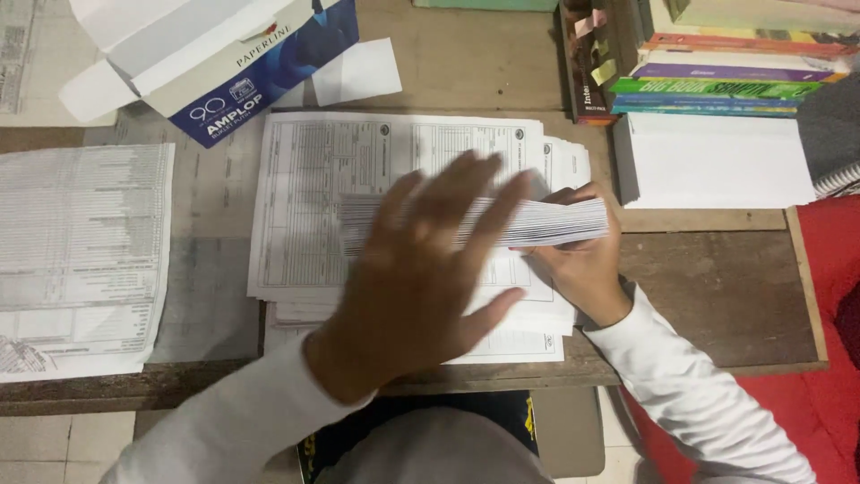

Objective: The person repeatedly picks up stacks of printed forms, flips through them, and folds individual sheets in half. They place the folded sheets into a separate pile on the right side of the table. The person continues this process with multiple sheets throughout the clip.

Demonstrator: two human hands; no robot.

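A thick bundle of folded white printed sheets is held edge-on over the desk, with my right hand gripping its right end from below. My left hand hovers flat and blurred in front of the bundle's left part, fingers spread, hiding that end. Whether it touches the bundle I cannot tell. Under both hands lies a wide stack of printed forms on the wooden desk.
A blue-and-white envelope box stands open at the back left. Another printed sheet pile lies far left. A stack of white envelopes and several books sit back right. Red fabric is at the right edge.
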